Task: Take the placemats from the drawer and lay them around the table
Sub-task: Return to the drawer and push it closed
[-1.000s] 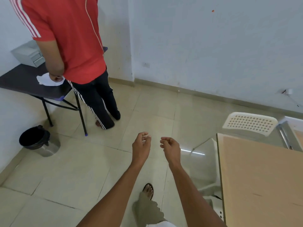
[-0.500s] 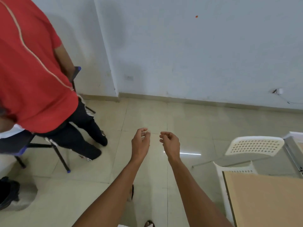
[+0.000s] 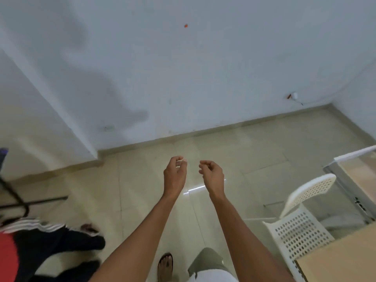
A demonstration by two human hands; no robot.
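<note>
Bare hands (image 3: 193, 176) loosely curled, empty

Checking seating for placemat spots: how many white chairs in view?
1: a white perforated chair at right, beside the wooden table corner. Others may sit outside the frame.

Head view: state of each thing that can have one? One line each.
left hand: raised over the floor, fingers loosely curled, holding nothing
right hand: raised beside it, fingers loosely curled, holding nothing
white chair: upright, unoccupied, beside the table
wooden table: visible part of the top bare, no placemat on it
placemats and drawer: not in view
</note>
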